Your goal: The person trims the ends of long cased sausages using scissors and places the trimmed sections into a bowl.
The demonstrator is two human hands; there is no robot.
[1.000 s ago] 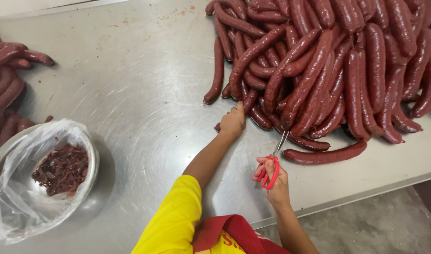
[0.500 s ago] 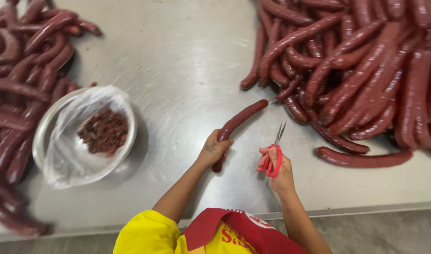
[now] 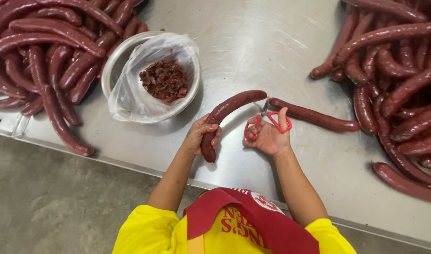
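A scuffed stainless-steel table (image 3: 281, 42) glares under bright overhead light, above a grey concrete floor (image 3: 51, 207).

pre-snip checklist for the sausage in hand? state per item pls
1. Left hand grips the sausage near its lower end: ok.
2. Right hand has fingers in the red scissors loops: ok.
3. Blades at the sausage's upper tip: ok; open or closed: cannot tell.
4. Left fingers away from the blades: ok.
5. Lined bowl of trimmings close beside the left hand: ok.
6. Loose sausage lies just behind the scissors, could get in the way: not ok.
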